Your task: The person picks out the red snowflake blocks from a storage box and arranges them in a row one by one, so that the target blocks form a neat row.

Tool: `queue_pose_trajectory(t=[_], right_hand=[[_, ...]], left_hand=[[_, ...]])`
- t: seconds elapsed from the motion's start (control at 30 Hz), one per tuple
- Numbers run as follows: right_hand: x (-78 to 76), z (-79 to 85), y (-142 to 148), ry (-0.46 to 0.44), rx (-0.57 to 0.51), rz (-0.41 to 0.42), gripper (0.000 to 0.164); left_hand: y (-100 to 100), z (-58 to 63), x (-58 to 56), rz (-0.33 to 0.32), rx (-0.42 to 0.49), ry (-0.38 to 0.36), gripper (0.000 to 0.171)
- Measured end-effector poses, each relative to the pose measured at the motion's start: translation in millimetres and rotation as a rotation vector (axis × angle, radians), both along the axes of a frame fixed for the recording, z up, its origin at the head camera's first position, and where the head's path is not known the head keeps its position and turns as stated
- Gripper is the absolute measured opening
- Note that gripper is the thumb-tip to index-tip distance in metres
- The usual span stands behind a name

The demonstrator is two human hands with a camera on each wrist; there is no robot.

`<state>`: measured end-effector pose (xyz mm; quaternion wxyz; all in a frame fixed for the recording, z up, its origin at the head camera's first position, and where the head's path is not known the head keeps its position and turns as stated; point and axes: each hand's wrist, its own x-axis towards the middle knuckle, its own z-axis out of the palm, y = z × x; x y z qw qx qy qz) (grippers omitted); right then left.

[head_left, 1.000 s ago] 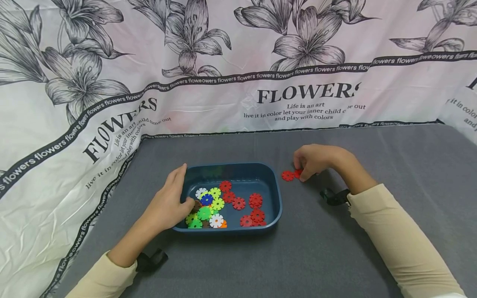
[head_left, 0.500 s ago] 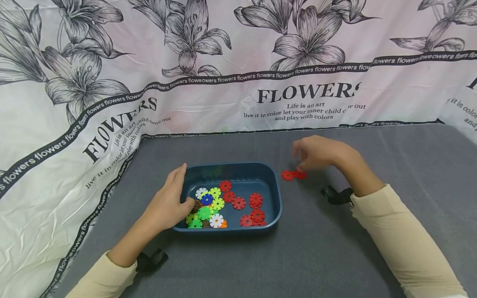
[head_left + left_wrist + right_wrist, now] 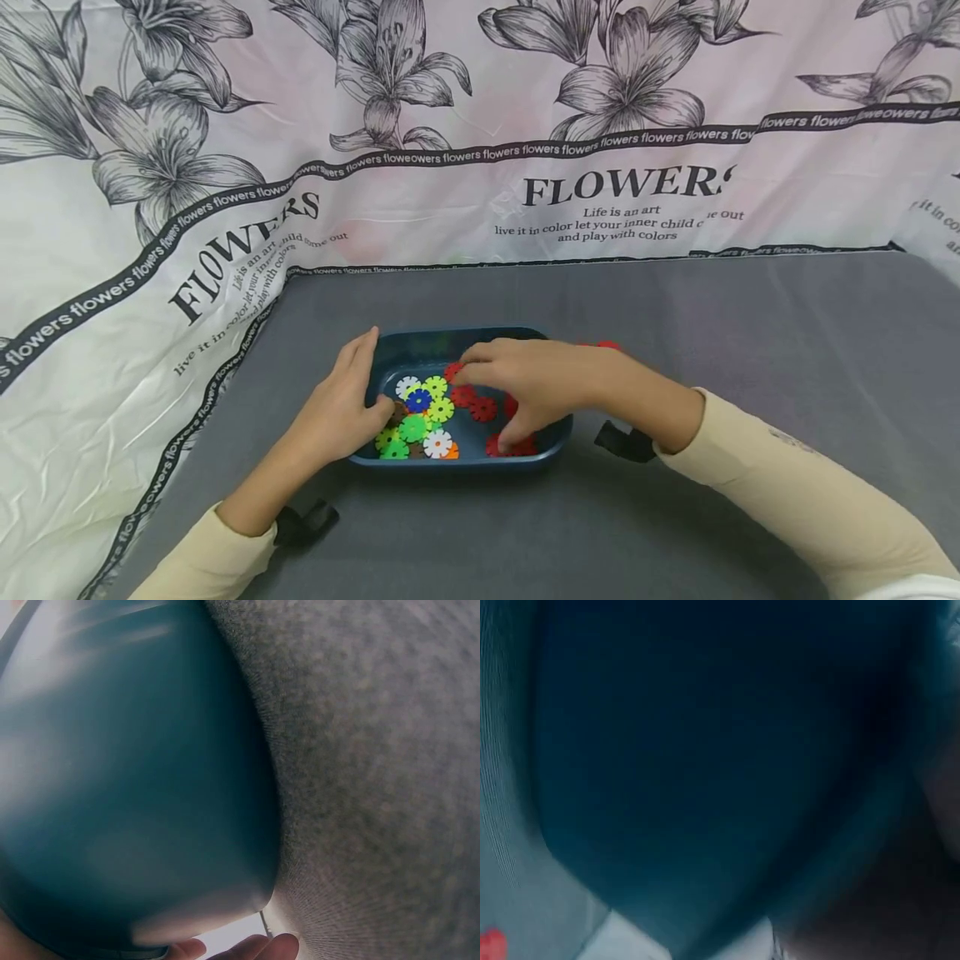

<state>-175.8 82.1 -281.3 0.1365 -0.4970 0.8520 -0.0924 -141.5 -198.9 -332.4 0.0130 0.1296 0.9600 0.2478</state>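
A dark blue plastic tray sits on the grey table. My left hand grips its left wall, thumb over the rim on the inside and fingers along the outside. In the left wrist view, the fingertips show below the tray's outer wall. Over the tray's right part, my right hand reaches in with fingers spread, thumb tip right at the red notched discs near the front. More red discs lie beneath the fingers, partly hidden. The tray wall fills most of the right wrist view.
Green, yellow, white, blue and other coloured discs pile in the tray's left half. Just outside its right end, red discs on the table are mostly covered by my right wrist. A flower-printed cloth stands along the table's back edge.
My right hand has left the red discs on the table and moved left and down over the tray. My left hand keeps its hold, and the head view has shifted slightly.
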Motion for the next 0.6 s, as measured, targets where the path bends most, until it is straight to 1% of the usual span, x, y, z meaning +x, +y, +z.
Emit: queue_pose_trajectory(t=[0.07,0.1,0.17,0.27,0.33,0.47,0.6], right_hand=[[-2.3,-9.9,-10,-0.014,0.082,0.006,0.087],[-3.6,-14.6,-14,-0.019,0.12,0.006,0.092],[-6.1,-21.9,-20,-0.029,0.179,-0.001,0.095],[-7.1,-29.1,-24,-0.076,0.218,-0.025,0.091],[-6.1,-30.5,-24,-0.085,0.221,-0.038,0.087],[-1.7,-27.5,-20,-0.045,0.213,-0.037,0.078],[4.0,-24.2,-15,-0.003,0.197,-0.007,0.066]], left_hand=[[1,0.6,0.4,0.002,-0.009,0.006,0.088],[1,0.8,0.7,0.004,-0.014,0.008,0.088],[2,1.9,0.7,0.007,-0.016,0.005,0.088],[2,1.9,0.7,0.003,-0.011,-0.005,0.088],[2,1.6,0.4,-0.002,0.001,-0.011,0.088],[2,2.3,-0.6,0.002,0.008,-0.01,0.089],[1,2.8,-0.3,0.009,0.004,-0.017,0.089]])
